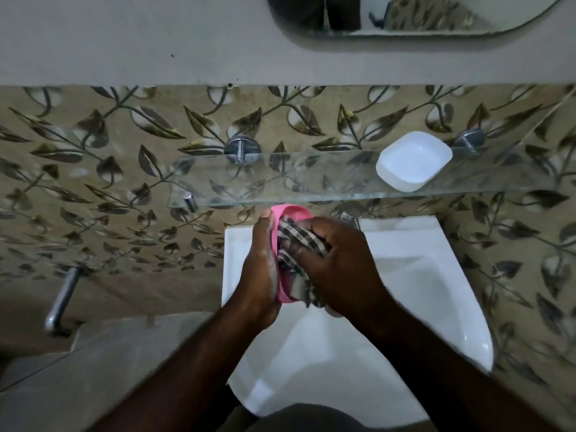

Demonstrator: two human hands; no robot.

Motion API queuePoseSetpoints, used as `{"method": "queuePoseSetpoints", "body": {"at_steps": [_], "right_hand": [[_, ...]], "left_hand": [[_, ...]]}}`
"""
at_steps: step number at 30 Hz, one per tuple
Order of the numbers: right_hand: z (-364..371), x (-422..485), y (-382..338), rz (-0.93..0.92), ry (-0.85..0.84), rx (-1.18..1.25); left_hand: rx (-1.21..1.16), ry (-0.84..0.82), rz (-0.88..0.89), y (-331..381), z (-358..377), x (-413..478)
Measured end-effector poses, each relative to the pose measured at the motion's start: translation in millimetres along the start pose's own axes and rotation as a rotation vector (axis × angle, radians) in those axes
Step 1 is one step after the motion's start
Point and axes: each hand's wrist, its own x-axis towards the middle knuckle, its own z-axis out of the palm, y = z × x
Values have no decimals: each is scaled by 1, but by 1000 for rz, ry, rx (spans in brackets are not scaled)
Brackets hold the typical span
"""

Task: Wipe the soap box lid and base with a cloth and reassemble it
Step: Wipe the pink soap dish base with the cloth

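Pink soap box part (290, 212) held above the sink's (430, 275) back-left corner, tilted on edge. Left hand (261, 269) grips it from the side, fingers wrapped round its rim. Checked cloth (299, 241) is stuffed into its hollow, with the right hand (336, 263) clutching the cloth and fingers bent into it. White soap box part (413, 162) sits hollow-up on the glass shelf (311, 182) above the sink, well apart from the hands.
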Motion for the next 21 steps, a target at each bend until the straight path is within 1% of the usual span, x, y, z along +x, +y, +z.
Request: {"method": "queuePoseSetpoints", "body": {"at_steps": [1, 3, 5, 7, 9, 11, 14, 15, 16, 18, 20, 21], "right_hand": [[-1, 5, -3, -47, 50, -42], [-3, 11, -1, -82, 78, -161], [-6, 11, 2, -52, 69, -267], [-10, 5, 5, 20, 49, -316], [-11, -7, -1, 50, -22, -329], [-9, -22, -12, 115, -129, -168], [-10, -31, -29, 174, -200, 107], [-11, -30, -33, 155, -184, 179], [-12, -26, -36, 87, -123, 179], [-10, -16, -35, -90, 41, 10], [-9, -4, -30, -170, 155, -194], [-9, 1, -25, -194, 172, -288]], "left_hand": [[-7, -14, 8, -2, 2, -1], [-13, -12, 36, -4, 4, -4], [38, 13, 81, 0, 1, -5], [74, 28, 118, 2, -1, -6], [75, 37, 103, 6, 1, -9], [85, 46, 107, 11, 1, -9], [116, 52, 147, 21, 3, -6], [107, 37, 138, 23, 3, -5], [82, 12, 117, 24, 5, -5], [42, -46, 87, 25, 9, -6], [47, -90, 84, 24, 12, -9], [55, -90, 95, 23, 11, -9]]}}
